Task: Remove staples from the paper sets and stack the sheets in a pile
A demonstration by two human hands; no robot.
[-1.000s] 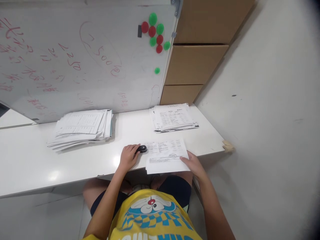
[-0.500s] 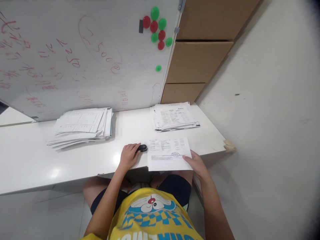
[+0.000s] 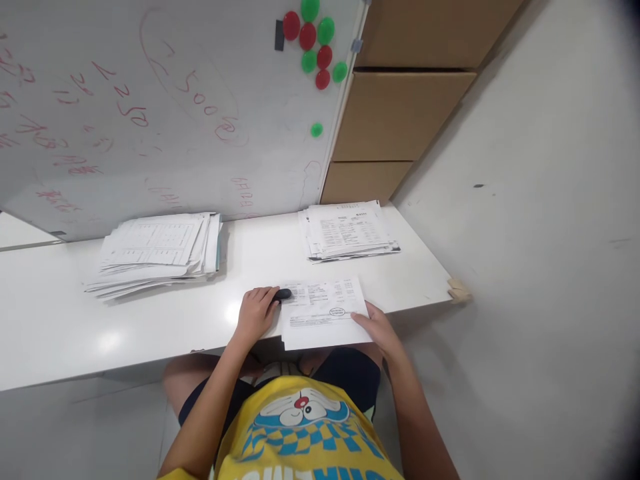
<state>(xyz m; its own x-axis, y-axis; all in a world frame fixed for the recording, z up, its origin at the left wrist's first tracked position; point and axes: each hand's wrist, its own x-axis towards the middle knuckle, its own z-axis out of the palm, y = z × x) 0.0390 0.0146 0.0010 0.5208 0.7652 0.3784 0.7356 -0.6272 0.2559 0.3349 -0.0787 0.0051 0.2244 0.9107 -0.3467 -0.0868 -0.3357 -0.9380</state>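
My left hand (image 3: 256, 313) rests on the white desk (image 3: 150, 320), fingers curled over a small black stapler (image 3: 283, 294). The stapler's front end sits at the top left corner of a printed sheet of paper (image 3: 320, 312). My right hand (image 3: 376, 329) pinches that sheet at its lower right corner, near the desk's front edge. The sheet's near edge overhangs the desk a little.
A thick messy stack of papers (image 3: 155, 250) lies at the back left, a neater stack (image 3: 347, 230) at the back right. A whiteboard (image 3: 165, 107) with red writing and red and green magnets (image 3: 315, 43) leans behind. Cardboard boxes (image 3: 395, 113) stand at the right, by a white wall.
The sheet slid left under my right hand, so its top left corner now lies at the stapler's mouth. My left hand stayed on the stapler.
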